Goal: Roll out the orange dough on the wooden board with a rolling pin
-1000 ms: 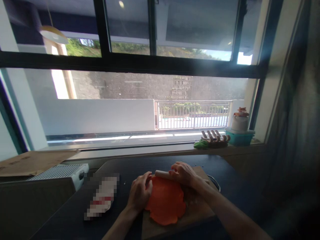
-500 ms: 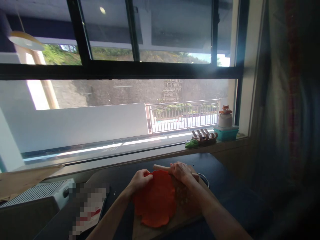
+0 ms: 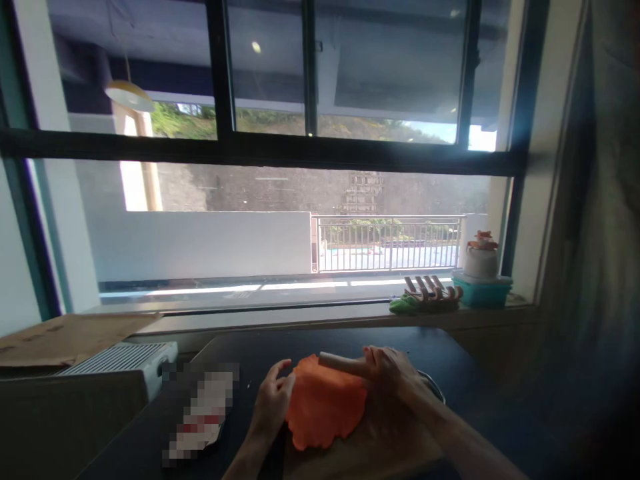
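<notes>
A thin, flattened orange dough-like sheet (image 3: 325, 407) with a ragged rim lies on a wooden board (image 3: 400, 440). My left hand (image 3: 271, 395) is beside the sheet's left edge, thumb and fingers apart, holding nothing; whether it touches the edge is unclear. My right hand (image 3: 393, 373) is wrapped round a wooden rolling pin (image 3: 343, 363), whose left end extends over the sheet's far edge. The pin's right part is hidden under that hand. Beyond my right wrist, a curved metal rim (image 3: 434, 385) shows partly.
The dark table (image 3: 280, 339) stands below a window. Left are a blurred-out flat item (image 3: 205, 413), a white ridged appliance (image 3: 160, 370) and cardboard (image 3: 75, 337). On the sill sit a green-and-brown object (image 3: 425, 297), a teal box (image 3: 483, 291) and a white jar (image 3: 481, 261).
My left hand has let go of the sheet's far left edge, and its fingers have spread. The rolling pin now overlaps the sheet's far edge. The camera view has shifted.
</notes>
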Motion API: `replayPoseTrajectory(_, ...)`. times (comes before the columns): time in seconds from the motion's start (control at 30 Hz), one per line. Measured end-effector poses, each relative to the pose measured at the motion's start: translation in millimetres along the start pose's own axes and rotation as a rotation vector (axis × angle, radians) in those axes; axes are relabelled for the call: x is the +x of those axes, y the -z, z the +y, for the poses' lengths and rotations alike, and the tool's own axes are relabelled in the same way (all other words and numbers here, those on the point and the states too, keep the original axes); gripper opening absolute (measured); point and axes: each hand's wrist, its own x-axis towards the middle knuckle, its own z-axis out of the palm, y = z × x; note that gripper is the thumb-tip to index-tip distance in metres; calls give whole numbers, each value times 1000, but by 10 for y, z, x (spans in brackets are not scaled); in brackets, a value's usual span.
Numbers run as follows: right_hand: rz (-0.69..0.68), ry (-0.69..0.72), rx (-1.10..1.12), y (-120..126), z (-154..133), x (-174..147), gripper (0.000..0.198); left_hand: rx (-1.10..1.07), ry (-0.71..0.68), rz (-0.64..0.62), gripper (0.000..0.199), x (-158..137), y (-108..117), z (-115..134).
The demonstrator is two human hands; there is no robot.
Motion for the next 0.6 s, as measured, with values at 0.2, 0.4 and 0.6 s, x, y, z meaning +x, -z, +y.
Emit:
replayPoseTrajectory(0.2, 61, 126, 12, -68, -238, -161, 31, 76, -133, 158, 37, -8, -4, -42)
replayPoseTrajectory(0.4, 103, 180, 94, -212, -809, 85, 31, 47, -115, 130, 41, -1, 46, -102)
replayPoseTrajectory(0.6, 77, 10, 46, -234, -893, 283, 37, 49, -175, 147, 37, -19, 53, -76)
